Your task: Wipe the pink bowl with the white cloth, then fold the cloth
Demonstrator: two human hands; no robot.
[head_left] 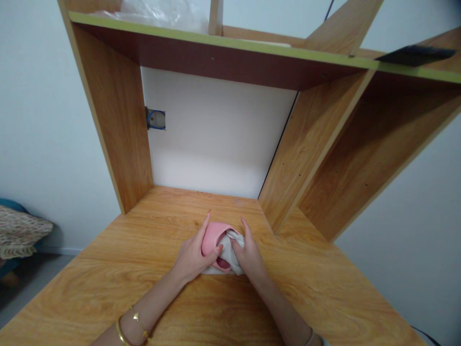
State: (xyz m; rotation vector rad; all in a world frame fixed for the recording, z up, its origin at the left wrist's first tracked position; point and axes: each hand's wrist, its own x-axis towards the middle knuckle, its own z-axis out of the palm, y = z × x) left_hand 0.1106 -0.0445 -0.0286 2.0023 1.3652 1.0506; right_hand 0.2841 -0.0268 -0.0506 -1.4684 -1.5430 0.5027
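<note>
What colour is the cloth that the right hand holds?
The cloth is pale grey; it shows best in the head view.

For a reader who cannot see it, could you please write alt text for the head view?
A person's left hand holds a hollow pink item while the right hand holds pale grey cloth at its opening, over a wood-grain desktop. Above and beyond them, clear plastic lies on a shelf.

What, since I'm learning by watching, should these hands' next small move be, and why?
I'd suggest the right hand gently press the grey cloth a little further into the pink container: the left hand grips the container, its opening faces the right hand, and the cloth sits at that opening.
</note>
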